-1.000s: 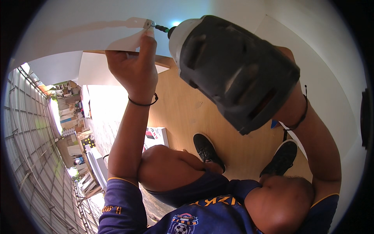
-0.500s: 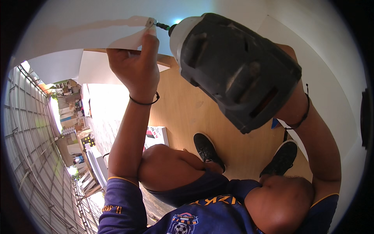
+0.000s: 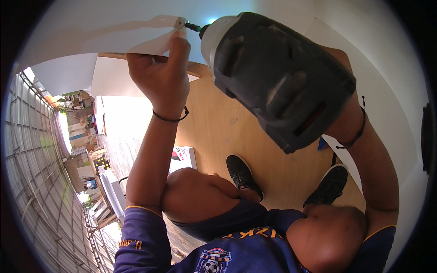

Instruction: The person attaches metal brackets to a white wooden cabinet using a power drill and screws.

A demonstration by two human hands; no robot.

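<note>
My right hand (image 3: 339,63) grips a dark cordless drill driver (image 3: 282,77), whose body hides most of the fingers. Its slim bit (image 3: 193,27) points left, with the tip at a small metal bracket (image 3: 180,22) lying against a glossy white panel (image 3: 114,27). A screw seems to sit at the bracket, too small to make out well. My left hand (image 3: 164,75) is closed, its raised thumb touching the bracket from below and its other fingers curled near the panel's lower edge. The panel mirrors the hand and forearm. The driver's light shines on the panel.
Below is a wood-coloured board (image 3: 214,118) with my dark shoes (image 3: 241,173) on it. A white printed box (image 3: 183,158) lies beside my left knee. A curved white panel (image 3: 387,91) rises at the right. Shelves with materials and a metal grille wall (image 3: 36,150) stand at the left.
The left hand, bracket and bit have shifted slightly right and up in view. The bit's tip and the screw now look closer to the bracket. Both hands keep their hold.
</note>
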